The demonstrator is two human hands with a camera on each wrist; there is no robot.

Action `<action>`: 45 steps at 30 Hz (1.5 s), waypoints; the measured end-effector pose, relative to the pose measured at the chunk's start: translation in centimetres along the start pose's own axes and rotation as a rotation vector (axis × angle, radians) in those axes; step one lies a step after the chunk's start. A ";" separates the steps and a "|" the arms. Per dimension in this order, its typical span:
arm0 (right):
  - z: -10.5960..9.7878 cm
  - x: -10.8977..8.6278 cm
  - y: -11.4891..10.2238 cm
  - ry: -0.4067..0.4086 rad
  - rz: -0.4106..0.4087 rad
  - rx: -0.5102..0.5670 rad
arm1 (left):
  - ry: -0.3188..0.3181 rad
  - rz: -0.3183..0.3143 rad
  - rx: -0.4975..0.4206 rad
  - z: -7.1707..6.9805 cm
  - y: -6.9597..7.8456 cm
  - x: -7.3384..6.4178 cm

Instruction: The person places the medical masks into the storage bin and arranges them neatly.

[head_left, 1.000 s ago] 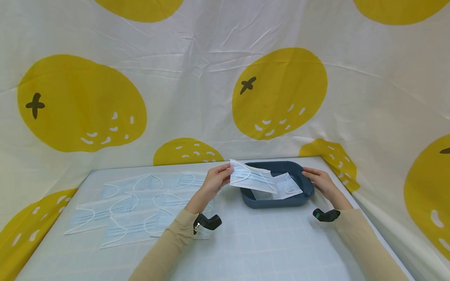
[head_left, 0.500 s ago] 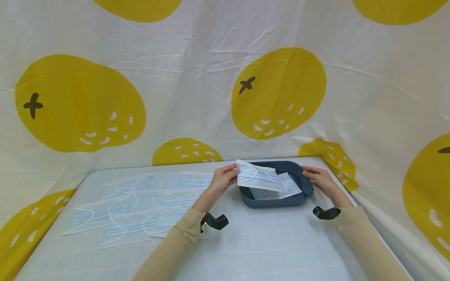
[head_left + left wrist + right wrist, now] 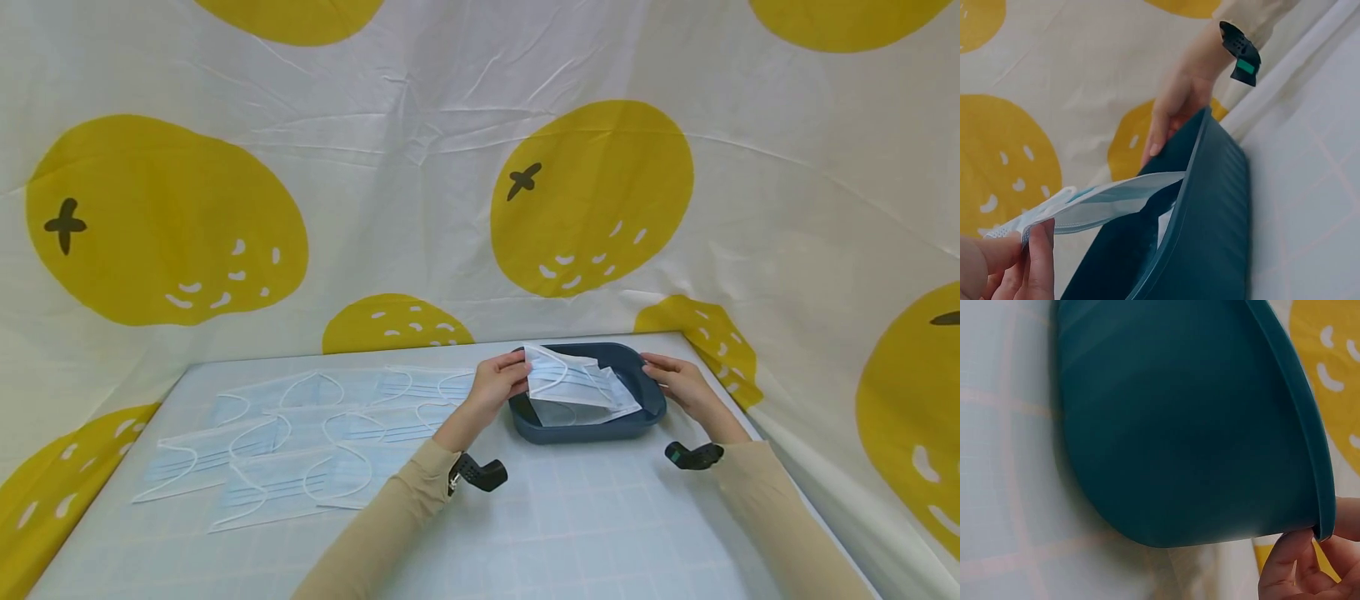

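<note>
My left hand (image 3: 495, 387) pinches a pale blue pleated face mask (image 3: 566, 379) by its left end, thumb on one side and fingers on the other. The mask hangs over the dark blue-grey plastic basin (image 3: 592, 433), its far end reaching inside the rim in the left wrist view. Another face mask (image 3: 624, 400) lies in the basin, partly hidden beneath the held one. At the basin's right end my right hand (image 3: 682, 383) grips the rim between thumb and fingers, as the right wrist view shows (image 3: 1304, 565).
Several more face masks (image 3: 270, 483) lie spread in overlapping rows on the left of the pale checked table (image 3: 570, 525). A white curtain (image 3: 420, 208) with yellow fruit prints hangs behind the table and along its sides.
My left hand has moved right with the face mask, bringing it further over the basin. My right hand stays at the basin's right rim.
</note>
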State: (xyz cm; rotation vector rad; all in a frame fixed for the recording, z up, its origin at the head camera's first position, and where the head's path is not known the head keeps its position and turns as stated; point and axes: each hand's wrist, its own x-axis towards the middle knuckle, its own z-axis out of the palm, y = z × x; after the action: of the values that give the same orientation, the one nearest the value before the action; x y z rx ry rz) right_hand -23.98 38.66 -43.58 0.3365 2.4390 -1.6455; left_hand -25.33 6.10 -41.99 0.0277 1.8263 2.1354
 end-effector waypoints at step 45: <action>0.2 0.0 0.4 0.028 -0.004 0.053 | 0.121 0.111 0.287 4.8 -2.0 0.6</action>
State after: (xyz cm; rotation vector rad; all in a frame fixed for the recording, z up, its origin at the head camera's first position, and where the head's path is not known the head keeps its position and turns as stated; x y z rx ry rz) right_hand -23.86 38.58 -44.00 0.3651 2.4209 -1.7203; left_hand -24.38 11.12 -43.19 0.0702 2.2371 1.9652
